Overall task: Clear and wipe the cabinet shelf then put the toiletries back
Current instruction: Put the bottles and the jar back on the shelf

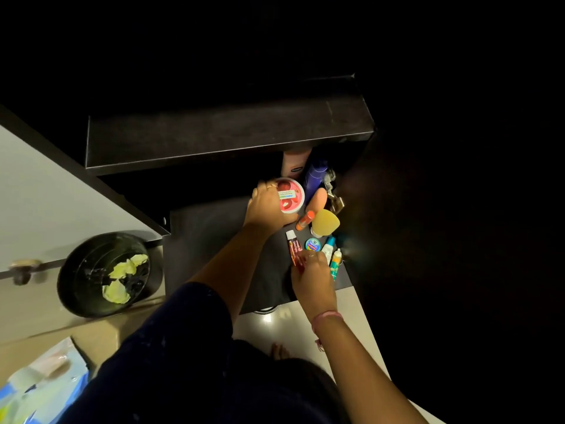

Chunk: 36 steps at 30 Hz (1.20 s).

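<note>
Toiletries crowd the right part of the dark cabinet shelf (214, 228), so the step in hand looks like either clearing them off or setting them back; the frame alone does not settle which. The left hand (269, 206) is closed around a round red-lidded jar (290, 195), held at the shelf's back beside a purple bottle (316, 179). The right hand (312, 276) has its fingers curled down onto a red lip-balm stick (293, 247) near the front edge; whether it pinches it is unclear. A small blue tin (313, 244) and a yellow sponge (325, 223) lie just beside. Next, each hand needs a firm hold and a clear path past its neighbours.
</note>
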Each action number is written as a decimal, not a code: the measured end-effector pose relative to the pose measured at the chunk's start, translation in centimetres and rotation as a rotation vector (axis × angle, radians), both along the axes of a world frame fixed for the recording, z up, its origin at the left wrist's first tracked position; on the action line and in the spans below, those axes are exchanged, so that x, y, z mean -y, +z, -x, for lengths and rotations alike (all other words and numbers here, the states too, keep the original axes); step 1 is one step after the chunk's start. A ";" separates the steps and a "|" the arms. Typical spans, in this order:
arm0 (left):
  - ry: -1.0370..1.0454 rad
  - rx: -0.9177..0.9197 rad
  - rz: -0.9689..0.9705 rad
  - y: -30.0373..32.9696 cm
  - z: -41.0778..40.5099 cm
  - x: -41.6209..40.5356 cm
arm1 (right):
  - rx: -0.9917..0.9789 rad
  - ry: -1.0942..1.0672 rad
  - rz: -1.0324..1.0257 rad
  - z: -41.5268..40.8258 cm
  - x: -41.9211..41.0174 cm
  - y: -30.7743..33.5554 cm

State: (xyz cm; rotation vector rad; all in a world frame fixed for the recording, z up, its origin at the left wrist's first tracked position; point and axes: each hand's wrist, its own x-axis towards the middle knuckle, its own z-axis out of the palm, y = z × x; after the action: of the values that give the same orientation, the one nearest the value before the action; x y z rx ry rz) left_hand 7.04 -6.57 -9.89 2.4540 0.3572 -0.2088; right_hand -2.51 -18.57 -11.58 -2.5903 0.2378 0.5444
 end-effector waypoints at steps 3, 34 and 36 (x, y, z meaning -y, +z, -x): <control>0.059 0.056 0.066 -0.1 0.6 -0.6 | 0.020 0.003 -0.015 0.0 0.1 0.1; 0.339 0.464 0.177 21.4 8.6 -11.2 | 0.582 0.243 -0.396 -3.4 -13.3 19.6; 0.374 0.473 0.154 21.1 8.0 -11.6 | 0.583 0.212 -0.412 -3.9 -14.5 19.8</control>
State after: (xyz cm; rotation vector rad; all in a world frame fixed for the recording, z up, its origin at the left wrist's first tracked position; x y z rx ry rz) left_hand -0.92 5.04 11.16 2.1489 0.5524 0.4770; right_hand 1.41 -4.11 8.19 -2.2550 -0.3140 -0.1051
